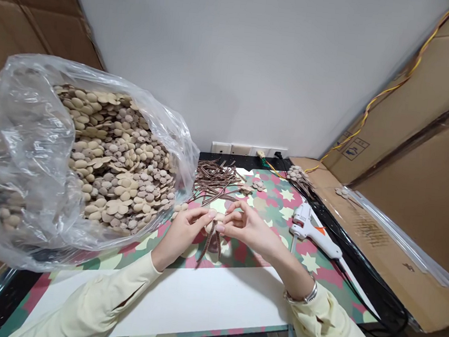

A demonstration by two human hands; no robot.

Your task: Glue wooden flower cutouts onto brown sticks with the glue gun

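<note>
Over the patterned mat, my left hand (pixel 186 231) and my right hand (pixel 251 228) meet, both pinching a beige fabric flower (pixel 216 218) between thumbs and fingers. From the flower hangs a brown ribbon (pixel 210 238) with light stitching, its two tails pointing down toward me. My fingers cover part of the flower. Just behind my hands lies a heap of similar brown ribbon strips (pixel 216 178). A few loose flower pieces (pixel 258 185) rest right of that heap. More beige pieces (pixel 181 207) lie beside my left hand.
A large clear plastic bag (pixel 26 117) full of beige and grey fabric flowers (pixel 121 169) stands at left. A white glue gun (pixel 315 233) lies at right, its cable near the table edge. Clear glue sticks (pixel 393 227) rest on cardboard (pixel 408 281). Wall sockets (pixel 240 150) are behind.
</note>
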